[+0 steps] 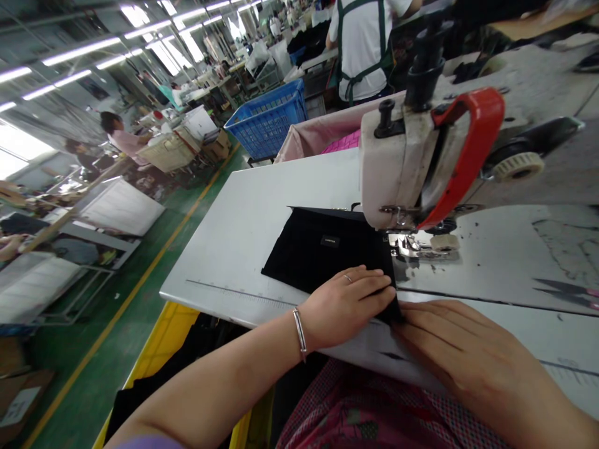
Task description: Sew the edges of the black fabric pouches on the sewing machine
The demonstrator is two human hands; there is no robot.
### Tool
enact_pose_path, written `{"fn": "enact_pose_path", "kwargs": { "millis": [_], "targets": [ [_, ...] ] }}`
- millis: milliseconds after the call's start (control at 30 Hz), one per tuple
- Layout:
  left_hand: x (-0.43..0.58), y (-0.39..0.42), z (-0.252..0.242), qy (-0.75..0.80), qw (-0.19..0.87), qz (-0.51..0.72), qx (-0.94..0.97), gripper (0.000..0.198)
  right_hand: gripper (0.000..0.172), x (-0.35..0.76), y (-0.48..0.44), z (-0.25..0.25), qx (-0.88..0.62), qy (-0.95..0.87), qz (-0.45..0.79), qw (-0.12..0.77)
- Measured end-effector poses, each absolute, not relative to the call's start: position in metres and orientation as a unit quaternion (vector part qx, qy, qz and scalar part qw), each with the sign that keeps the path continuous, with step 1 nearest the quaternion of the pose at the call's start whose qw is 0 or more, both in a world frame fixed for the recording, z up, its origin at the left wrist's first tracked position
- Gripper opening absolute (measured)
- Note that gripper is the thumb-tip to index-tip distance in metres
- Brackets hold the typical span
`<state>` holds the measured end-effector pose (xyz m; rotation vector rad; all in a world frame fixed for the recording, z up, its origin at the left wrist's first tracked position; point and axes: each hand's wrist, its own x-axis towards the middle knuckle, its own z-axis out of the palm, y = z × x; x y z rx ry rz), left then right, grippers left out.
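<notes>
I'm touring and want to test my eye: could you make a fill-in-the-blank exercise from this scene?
1. The left hand rests on the ____ fabric piece.
2. The curved strip on the sewing machine is ____.
3. The plastic basket beyond the table is ____.
4. The bracelet is on the ____ wrist.

Missing words: black; red; blue; left.

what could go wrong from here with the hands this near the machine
The left hand lies flat on the black fabric close to the presser foot, so fingers might get caught if it runs.
The fabric could skew if the left hand and right hand, at its near corner, push unevenly.
The scissors lying nearby might nick a reaching hand.
</notes>
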<state>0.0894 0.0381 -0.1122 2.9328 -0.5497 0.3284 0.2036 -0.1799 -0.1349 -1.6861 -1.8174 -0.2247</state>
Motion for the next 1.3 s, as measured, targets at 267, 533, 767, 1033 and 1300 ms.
{"fn": "enact_pose_path", "kwargs": {
  "millis": [267,533,767,1033,1300],
  "targets": [
    [0.084,0.038,-0.118,-0.249,0.117,0.19,0.942,0.021,0.023,0.206,-0.186,-0.143,-0.662,-0.679,-0.056,0.314],
    [0.087,0.038,-0.121,-0.248,0.142,0.209,0.935,0.017,0.02,0.205,-0.186,-0.139,-0.67,-0.673,-0.059,0.308],
    [0.089,0.039,-0.122,-0.236,0.191,0.185,0.935,0.017,0.012,0.202,-0.183,-0.131,-0.665,-0.669,-0.085,0.322],
    [0.092,0.052,-0.124,-0.251,0.183,0.172,0.935,0.021,0.022,0.203,-0.179,-0.14,-0.68,-0.658,-0.084,0.313],
    [0.114,0.073,-0.124,-0.261,0.174,0.158,0.936,0.022,0.022,0.225,-0.165,-0.131,-0.68,-0.672,-0.088,0.282]
  ]
}}
